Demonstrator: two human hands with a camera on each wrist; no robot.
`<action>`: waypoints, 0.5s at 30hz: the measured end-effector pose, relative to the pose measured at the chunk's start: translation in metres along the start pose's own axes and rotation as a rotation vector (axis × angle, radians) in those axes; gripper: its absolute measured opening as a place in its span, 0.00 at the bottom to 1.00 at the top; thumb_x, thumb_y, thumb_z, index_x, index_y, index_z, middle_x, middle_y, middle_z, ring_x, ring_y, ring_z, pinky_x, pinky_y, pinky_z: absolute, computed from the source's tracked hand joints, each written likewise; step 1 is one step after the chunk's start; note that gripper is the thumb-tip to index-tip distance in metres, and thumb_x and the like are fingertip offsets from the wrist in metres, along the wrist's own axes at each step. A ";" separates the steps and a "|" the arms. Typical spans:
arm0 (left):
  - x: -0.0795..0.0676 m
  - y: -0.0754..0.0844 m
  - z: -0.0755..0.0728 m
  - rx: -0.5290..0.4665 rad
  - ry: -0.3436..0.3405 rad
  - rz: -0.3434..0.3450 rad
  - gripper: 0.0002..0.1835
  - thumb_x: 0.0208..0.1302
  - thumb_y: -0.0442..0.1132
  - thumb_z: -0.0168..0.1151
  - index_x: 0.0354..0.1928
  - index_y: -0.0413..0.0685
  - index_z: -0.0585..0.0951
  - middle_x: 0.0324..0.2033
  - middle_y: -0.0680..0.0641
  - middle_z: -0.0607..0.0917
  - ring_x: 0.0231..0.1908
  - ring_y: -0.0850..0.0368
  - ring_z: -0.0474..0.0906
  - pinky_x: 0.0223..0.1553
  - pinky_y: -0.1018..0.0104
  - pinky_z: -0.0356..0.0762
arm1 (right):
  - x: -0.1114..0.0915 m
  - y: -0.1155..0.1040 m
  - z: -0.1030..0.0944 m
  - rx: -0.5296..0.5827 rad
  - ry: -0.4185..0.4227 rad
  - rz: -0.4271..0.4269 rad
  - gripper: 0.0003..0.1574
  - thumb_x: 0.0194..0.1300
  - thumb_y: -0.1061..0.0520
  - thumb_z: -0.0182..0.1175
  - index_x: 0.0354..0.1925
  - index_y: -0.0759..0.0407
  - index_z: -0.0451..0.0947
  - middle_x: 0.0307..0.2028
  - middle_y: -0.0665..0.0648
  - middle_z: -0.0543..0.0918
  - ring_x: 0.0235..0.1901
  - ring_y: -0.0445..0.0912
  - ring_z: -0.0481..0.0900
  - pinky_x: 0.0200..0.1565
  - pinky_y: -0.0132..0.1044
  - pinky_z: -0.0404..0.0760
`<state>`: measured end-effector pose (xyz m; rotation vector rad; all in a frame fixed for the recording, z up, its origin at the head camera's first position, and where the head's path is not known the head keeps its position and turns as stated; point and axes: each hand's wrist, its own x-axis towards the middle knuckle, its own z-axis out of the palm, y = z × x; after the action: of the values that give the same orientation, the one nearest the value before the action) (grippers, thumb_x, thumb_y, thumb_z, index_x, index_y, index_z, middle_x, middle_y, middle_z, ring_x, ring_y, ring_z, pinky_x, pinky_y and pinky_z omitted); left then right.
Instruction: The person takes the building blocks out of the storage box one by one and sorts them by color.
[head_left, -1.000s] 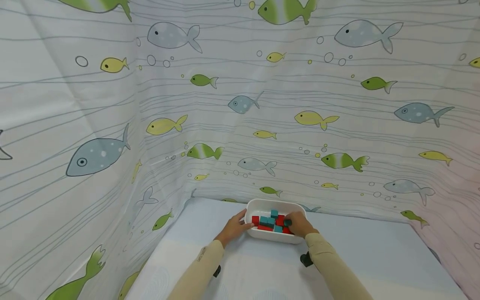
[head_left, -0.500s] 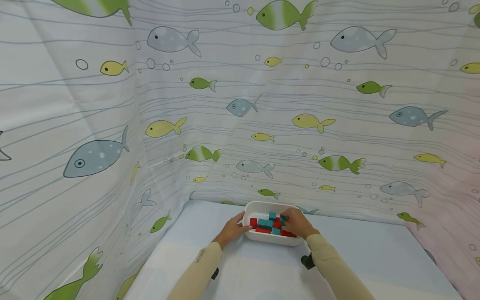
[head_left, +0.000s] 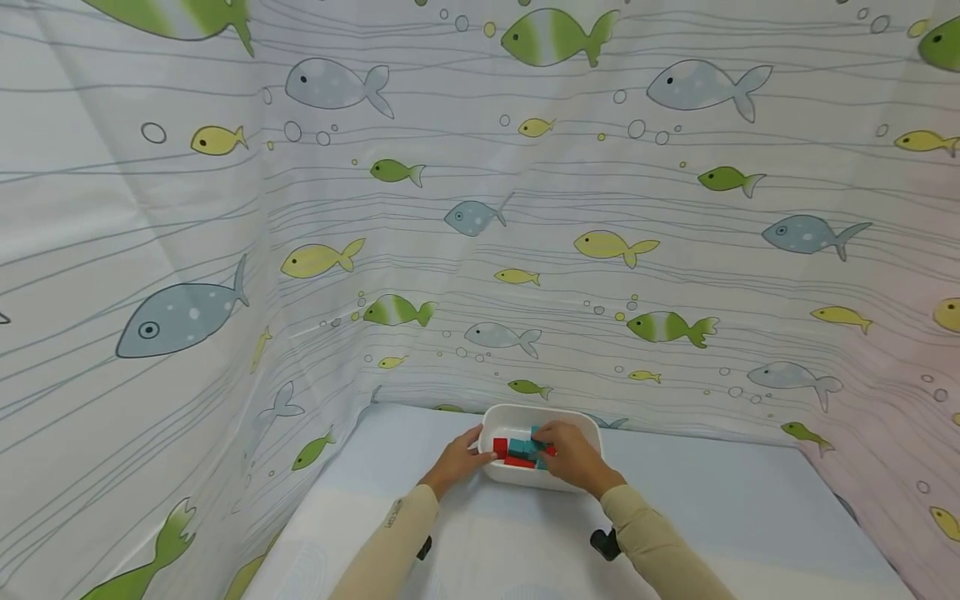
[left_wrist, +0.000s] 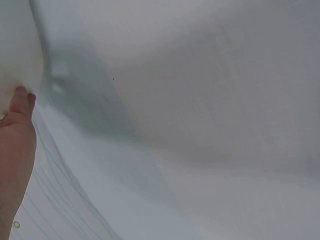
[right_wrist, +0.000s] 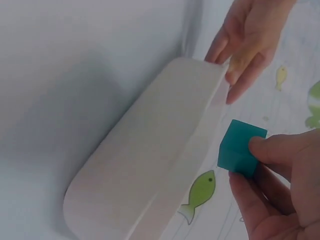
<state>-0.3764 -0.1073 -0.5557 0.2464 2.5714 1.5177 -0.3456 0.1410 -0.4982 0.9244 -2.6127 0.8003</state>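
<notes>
A white plastic tub (head_left: 504, 475) holds several red and teal blocks, among them a red cube (head_left: 500, 447) at its left end. My left hand (head_left: 456, 460) grips the tub's left end, thumb over the rim and fingers along the outside. In the right wrist view, my right hand (right_wrist: 280, 185) pinches a teal cube (right_wrist: 243, 147) between thumb and fingertips, up beside the tub's rim. From the head view, that right hand is over the tub's right half and hides the blocks there. The left wrist view catches only part of the left hand (left_wrist: 17, 145) against the tub's wall.
The tub stands on a pale table (head_left: 495, 542), near its back edge. A fish-printed curtain (head_left: 420, 258) rises behind the table and along both sides. Dark wrist devices (head_left: 604, 544) hang below the sleeves.
My right hand has moved left from the tub's right end to nearer its middle, with a teal cube in its fingers. The left hand keeps its hold on the tub.
</notes>
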 end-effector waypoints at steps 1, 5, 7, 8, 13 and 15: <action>0.001 -0.002 0.000 -0.004 -0.002 -0.006 0.40 0.65 0.44 0.66 0.74 0.44 0.60 0.71 0.40 0.63 0.63 0.40 0.70 0.62 0.46 0.69 | -0.001 -0.004 0.002 0.000 -0.004 -0.006 0.18 0.55 0.67 0.70 0.47 0.68 0.84 0.42 0.57 0.84 0.43 0.48 0.81 0.46 0.42 0.83; 0.002 -0.006 0.002 -0.009 -0.001 0.001 0.39 0.65 0.44 0.65 0.74 0.44 0.60 0.71 0.40 0.63 0.63 0.38 0.70 0.61 0.45 0.70 | -0.004 -0.017 0.012 0.028 -0.045 -0.015 0.18 0.58 0.63 0.69 0.49 0.65 0.84 0.43 0.54 0.84 0.43 0.45 0.81 0.47 0.39 0.83; 0.002 -0.007 0.002 -0.013 -0.004 0.020 0.38 0.66 0.44 0.64 0.74 0.42 0.60 0.71 0.39 0.63 0.62 0.37 0.70 0.60 0.45 0.71 | -0.006 -0.021 0.018 0.035 -0.069 -0.009 0.19 0.60 0.61 0.69 0.50 0.64 0.84 0.44 0.51 0.84 0.44 0.44 0.81 0.48 0.37 0.83; 0.002 -0.007 0.002 -0.013 -0.005 0.032 0.38 0.66 0.44 0.64 0.73 0.41 0.60 0.71 0.38 0.63 0.62 0.36 0.70 0.60 0.45 0.71 | -0.007 -0.023 0.021 0.047 -0.080 -0.005 0.19 0.60 0.61 0.68 0.51 0.63 0.84 0.44 0.51 0.85 0.45 0.44 0.81 0.48 0.37 0.83; 0.002 -0.005 0.000 -0.015 -0.015 0.046 0.39 0.66 0.44 0.64 0.74 0.40 0.59 0.71 0.38 0.62 0.62 0.36 0.70 0.59 0.47 0.73 | -0.009 -0.031 0.036 0.072 -0.126 0.014 0.21 0.60 0.60 0.68 0.53 0.61 0.83 0.46 0.51 0.85 0.48 0.45 0.81 0.48 0.37 0.83; 0.002 -0.003 0.000 -0.015 -0.013 0.038 0.39 0.66 0.44 0.64 0.74 0.40 0.59 0.71 0.38 0.62 0.62 0.37 0.70 0.59 0.48 0.73 | -0.009 -0.033 0.041 0.083 -0.147 0.026 0.21 0.60 0.59 0.69 0.53 0.60 0.83 0.47 0.51 0.85 0.49 0.46 0.80 0.49 0.37 0.83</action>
<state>-0.3781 -0.1080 -0.5585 0.3038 2.5592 1.5420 -0.3199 0.1010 -0.5215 1.0097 -2.7404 0.8856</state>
